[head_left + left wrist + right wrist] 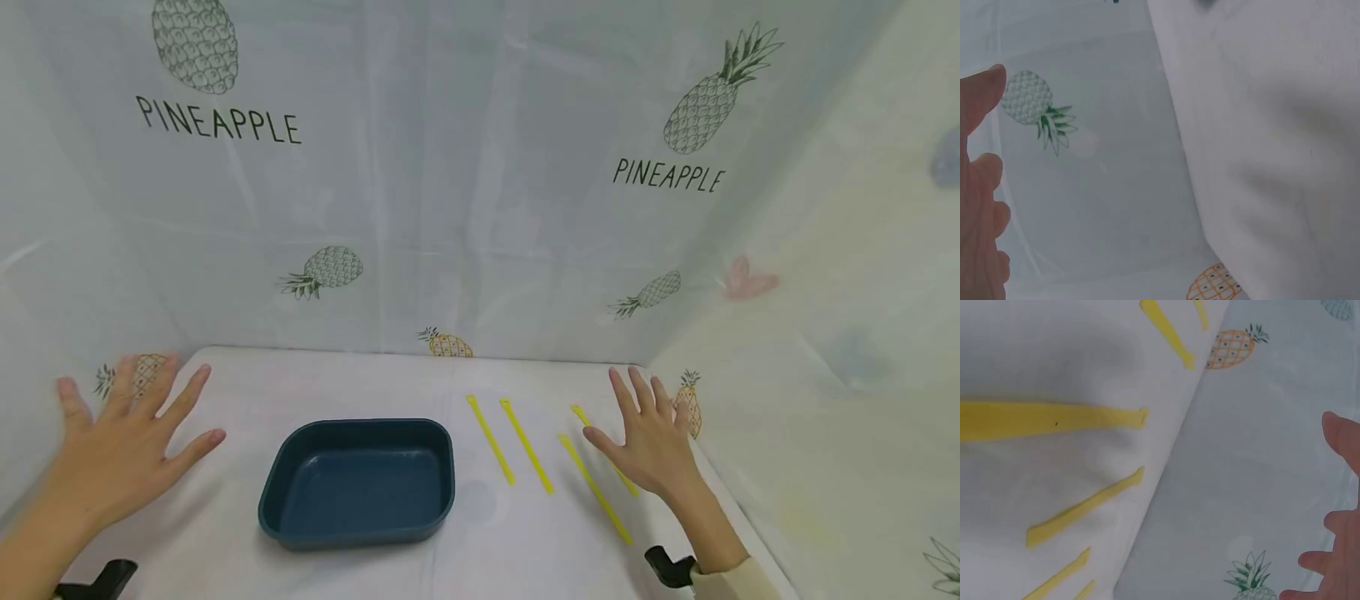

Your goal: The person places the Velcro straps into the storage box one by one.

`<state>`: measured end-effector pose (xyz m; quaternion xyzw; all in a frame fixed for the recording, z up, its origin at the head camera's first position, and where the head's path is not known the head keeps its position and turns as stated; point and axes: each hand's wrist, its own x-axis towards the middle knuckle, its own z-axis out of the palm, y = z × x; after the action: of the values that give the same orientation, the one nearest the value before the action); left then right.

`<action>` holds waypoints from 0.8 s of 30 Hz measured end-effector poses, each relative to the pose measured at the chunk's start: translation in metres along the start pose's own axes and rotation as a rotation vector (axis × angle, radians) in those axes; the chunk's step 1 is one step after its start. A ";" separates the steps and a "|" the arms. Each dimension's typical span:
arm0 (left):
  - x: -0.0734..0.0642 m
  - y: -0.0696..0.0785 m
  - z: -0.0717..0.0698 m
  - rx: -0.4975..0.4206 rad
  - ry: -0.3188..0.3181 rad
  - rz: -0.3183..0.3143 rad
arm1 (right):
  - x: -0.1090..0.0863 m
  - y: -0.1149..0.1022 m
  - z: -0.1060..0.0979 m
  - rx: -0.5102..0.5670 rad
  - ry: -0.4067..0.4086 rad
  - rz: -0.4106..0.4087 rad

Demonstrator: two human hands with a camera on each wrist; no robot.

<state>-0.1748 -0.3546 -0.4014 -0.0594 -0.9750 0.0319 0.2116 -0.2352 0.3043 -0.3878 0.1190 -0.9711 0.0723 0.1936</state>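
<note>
My left hand (112, 454) hovers over the table's left side with its fingers spread, holding nothing. To its right sits a dark teal, rectangular tub (367, 536) with rounded corners; nothing lies inside. My right hand (654, 450) is raised above the right side, fingers straight and thumb out. Several thin yellow strips (528, 448), each with a wider tip at its far end, lie slanted on the table between the tub and that hand. The hand partly covers the rightmost strip (579, 414) in the head view. In the right wrist view, a yellow strip (1054, 420) looms large.
A white cloth covers the table (390, 575). Behind it hangs a pale curtain (487, 208) printed with pineapples, and similar sheeting closes in both sides. Black wrist mounts (669, 568) show at the lower edges of the head view.
</note>
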 end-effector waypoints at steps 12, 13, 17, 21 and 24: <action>-0.005 0.017 0.010 -0.117 0.060 0.077 | 0.020 -0.020 0.007 0.056 -0.014 -0.038; -0.005 0.019 0.013 -0.133 0.065 0.081 | 0.021 -0.021 0.008 0.060 -0.013 -0.040; -0.009 0.030 0.023 -0.230 0.053 0.091 | 0.023 -0.028 0.012 0.083 -0.025 -0.056; -0.012 0.041 0.028 -0.406 -0.037 0.068 | 0.026 -0.039 0.015 0.118 -0.041 -0.075; -0.013 0.048 0.028 -0.549 -0.101 0.031 | 0.030 -0.047 0.016 0.147 -0.045 -0.089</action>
<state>-0.1701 -0.3100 -0.4362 -0.1276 -0.9555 -0.2275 0.1380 -0.2557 0.2499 -0.3863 0.1777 -0.9610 0.1322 0.1656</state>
